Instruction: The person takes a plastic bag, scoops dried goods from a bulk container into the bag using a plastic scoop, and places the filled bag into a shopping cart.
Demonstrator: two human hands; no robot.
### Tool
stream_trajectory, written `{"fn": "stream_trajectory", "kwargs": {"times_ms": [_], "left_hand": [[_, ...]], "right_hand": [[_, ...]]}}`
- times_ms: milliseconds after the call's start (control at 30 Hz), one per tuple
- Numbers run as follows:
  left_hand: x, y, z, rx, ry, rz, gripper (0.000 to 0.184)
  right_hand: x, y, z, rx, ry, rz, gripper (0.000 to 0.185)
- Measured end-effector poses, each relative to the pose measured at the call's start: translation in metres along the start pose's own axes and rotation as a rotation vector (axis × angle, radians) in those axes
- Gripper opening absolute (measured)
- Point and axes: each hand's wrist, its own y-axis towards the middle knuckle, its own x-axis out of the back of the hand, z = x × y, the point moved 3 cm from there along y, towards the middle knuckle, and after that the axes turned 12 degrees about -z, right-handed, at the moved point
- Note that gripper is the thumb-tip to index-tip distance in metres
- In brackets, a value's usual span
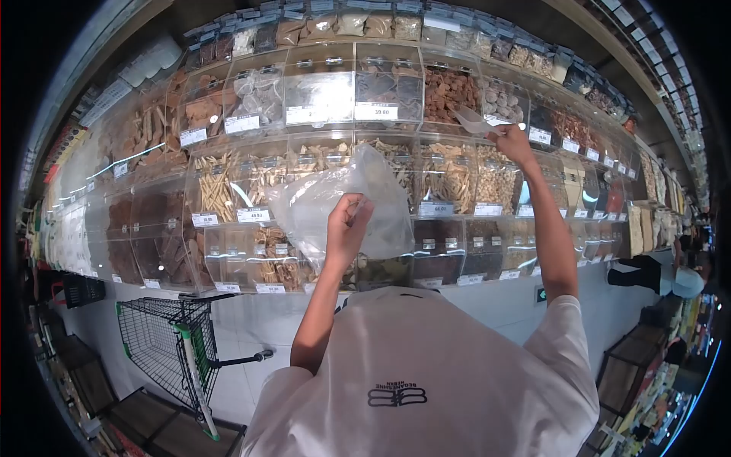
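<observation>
I see a thin, translucent plastic bag, crumpled and loosely spread, gripped in my left hand before the clear bins. In my right hand, a clear plastic scoop slants toward reddish-brown dried pieces.

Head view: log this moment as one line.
left hand: holds plastic bag | right hand: holds clear scoop | scoop: by bin of reddish-brown pieces
</observation>
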Motion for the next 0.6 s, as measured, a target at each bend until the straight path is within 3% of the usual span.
{"fn": "stream_trajectory", "kwargs": {"times_ms": [67,167,433,600], "left_hand": [[0.002,-0.004,0.001,0.029,-0.029,-0.012,0.006],[0.005,-0.009,-0.006,0.048,-0.035,-0.051,0.006],[0.019,-0.009,-0.004,-0.034,-0.028,-0.132,0.007],[0.018,-0.018,-0.005,0.106,-0.110,-0.161,0.008]], "right_hand": [[-0.025,-0.008,0.010,-0.086,0.116,-0.075,0.034],[-0.025,-0.009,0.053,-0.047,-0.012,-0.248,0.034],[-0.072,0.066,0.067,-0.055,-0.161,-0.308,0.039],[-0.073,0.061,0.040,0.001,0.059,-0.291,0.043]]}}
